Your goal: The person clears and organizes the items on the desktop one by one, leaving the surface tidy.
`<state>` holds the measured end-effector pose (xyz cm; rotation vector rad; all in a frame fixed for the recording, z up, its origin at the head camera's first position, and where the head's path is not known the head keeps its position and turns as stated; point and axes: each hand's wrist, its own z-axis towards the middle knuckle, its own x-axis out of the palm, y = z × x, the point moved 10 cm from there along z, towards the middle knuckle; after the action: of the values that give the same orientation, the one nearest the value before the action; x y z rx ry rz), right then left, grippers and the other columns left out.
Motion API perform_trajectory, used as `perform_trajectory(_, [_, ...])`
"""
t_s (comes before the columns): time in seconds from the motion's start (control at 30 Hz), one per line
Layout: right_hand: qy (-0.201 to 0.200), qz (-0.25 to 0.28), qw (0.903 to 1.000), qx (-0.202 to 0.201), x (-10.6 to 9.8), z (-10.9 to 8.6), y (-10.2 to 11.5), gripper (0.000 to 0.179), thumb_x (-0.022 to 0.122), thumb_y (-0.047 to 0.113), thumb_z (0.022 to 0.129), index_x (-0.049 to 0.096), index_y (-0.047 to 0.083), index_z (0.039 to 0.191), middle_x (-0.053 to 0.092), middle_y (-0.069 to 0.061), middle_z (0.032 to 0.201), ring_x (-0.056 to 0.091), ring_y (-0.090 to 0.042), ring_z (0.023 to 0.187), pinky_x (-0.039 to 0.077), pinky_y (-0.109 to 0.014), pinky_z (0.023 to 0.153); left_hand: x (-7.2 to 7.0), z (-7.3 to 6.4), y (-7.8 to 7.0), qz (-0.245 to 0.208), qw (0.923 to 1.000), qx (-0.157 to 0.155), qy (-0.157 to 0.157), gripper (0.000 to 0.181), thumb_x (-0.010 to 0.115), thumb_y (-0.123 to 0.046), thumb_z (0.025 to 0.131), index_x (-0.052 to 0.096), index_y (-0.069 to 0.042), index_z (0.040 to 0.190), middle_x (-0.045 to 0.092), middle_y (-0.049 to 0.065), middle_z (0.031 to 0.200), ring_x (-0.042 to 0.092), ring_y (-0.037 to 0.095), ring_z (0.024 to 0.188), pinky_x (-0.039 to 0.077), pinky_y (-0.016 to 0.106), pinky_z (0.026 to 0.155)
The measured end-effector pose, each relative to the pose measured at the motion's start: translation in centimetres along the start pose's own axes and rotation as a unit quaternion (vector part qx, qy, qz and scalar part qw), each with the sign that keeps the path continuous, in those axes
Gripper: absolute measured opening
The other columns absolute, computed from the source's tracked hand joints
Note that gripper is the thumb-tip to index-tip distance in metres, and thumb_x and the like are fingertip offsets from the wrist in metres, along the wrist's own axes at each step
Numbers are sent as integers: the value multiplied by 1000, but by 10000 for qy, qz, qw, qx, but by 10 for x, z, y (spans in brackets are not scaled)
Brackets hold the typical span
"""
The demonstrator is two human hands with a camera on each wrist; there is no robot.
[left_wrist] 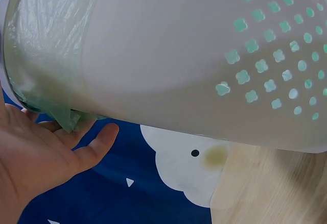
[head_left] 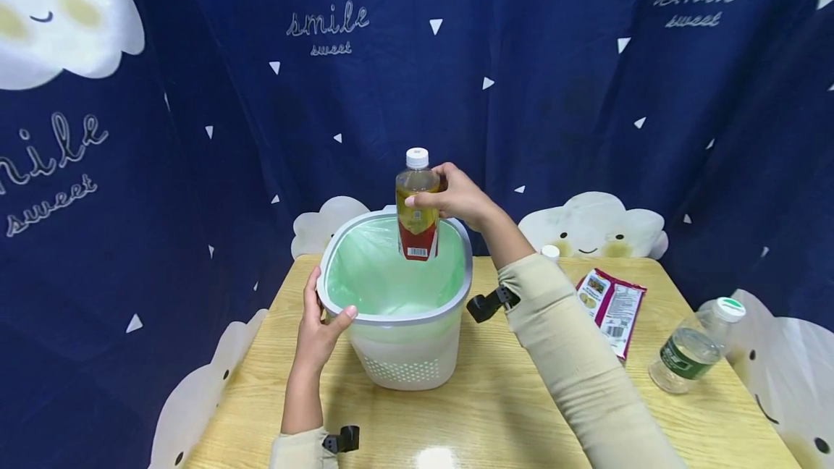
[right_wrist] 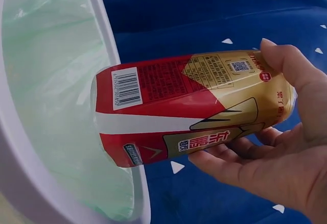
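Observation:
A white trash bin (head_left: 407, 375) with a light green plastic liner (head_left: 365, 266) stands on the table. My left hand (head_left: 317, 335) holds its near left rim, the thumb over the edge. In the left wrist view, the fingers (left_wrist: 99, 145) lie outside, below the rim, beside the liner's folded edge. Above the bin's opening, my right hand (head_left: 459, 197) grips a drink bottle (head_left: 417, 226) from its right side. That bottle is upright, white-capped, with a gold and red label (right_wrist: 168, 96). The thumb and fingers lie on opposite sides of its upper part; its base is over the liner.
To the right on the wooden table (head_left: 521, 411) lies a purple and white snack packet (head_left: 612, 310). A clear bottle (head_left: 691, 349) with a green label stands farther right. Another white cap (head_left: 550, 252) shows behind the right sleeve. A dark blue curtain (head_left: 554, 129) hangs behind.

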<state>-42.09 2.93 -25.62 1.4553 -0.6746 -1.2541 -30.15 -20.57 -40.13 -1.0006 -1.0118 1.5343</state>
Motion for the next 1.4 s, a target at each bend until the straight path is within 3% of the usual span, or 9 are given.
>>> perform_trajectory(0.23, [334,-497,9981,135,19,12,-2,67,78,30,74,41,5,124,51,-12,115,50,-27,105,44,-48,83,1,-3,-1,-189,9998,-83,-44,88,68,-13,80,15,-24,149,22,5,149,22,25,132,26,52,98])
perform_trajectory(0.4, [823,-275,9948,526,35,20,-15,63,78,24,74,43,6,124,53,-12,115,51,-28,106,43,-52,85,8,-8,-21,-226,9997,-99,38,88,65,-10,79,11,-11,149,20,13,149,21,31,132,24,55,98])
perform_trajectory(0.5, [1043,-142,9920,693,41,24,-22,63,79,19,74,43,6,124,52,-13,116,51,-29,107,43,-52,84,9,-7,-29,-218,9997,-44,56,87,64,-9,79,11,-8,149,20,15,149,21,31,132,25,54,98])
perform_trajectory(0.57, [1171,-162,9902,747,45,26,-26,64,79,17,73,43,6,125,52,-13,117,51,-29,107,44,-52,84,9,-5,-28,-245,9997,-43,59,87,64,-9,79,11,-10,149,20,14,149,22,30,132,26,53,97])
perform_trajectory(0.7, [1398,-333,9867,756,52,31,-30,64,80,18,72,44,7,124,52,-12,117,51,-28,108,46,-50,81,4,1,-12,-256,9997,32,24,88,66,-11,79,13,-19,150,22,9,148,24,27,131,30,51,96])
perform_trajectory(0.77, [1476,-459,9853,732,56,32,-30,63,80,19,71,45,8,123,53,-11,116,51,-28,107,46,-50,80,1,4,-4,-207,9998,74,-8,88,66,-12,79,14,-21,149,23,6,148,26,25,130,34,44,94])
perform_trajectory(0.93, [1512,-528,9843,739,59,33,-31,61,80,20,71,47,8,121,53,-11,115,51,-28,107,46,-51,80,1,4,-1,-149,9998,106,-11,87,66,-12,79,15,-21,149,24,2,148,28,21,129,39,27,88])
perform_trajectory(1.17, [1422,-341,9860,801,55,30,-34,66,79,22,74,44,10,129,52,-12,121,50,-28,109,47,-48,79,1,4,0,-181,9998,92,-39,87,66,-11,80,16,-24,149,24,5,148,28,22,129,37,37,91])
perform_trajectory(1.4, [1138,-471,9919,306,39,13,-15,66,77,24,77,45,17,134,50,-16,127,54,-25,105,45,-47,83,1,0,2,-206,9998,46,-24,87,66,-13,79,16,-24,149,23,4,148,24,24,131,29,50,96])
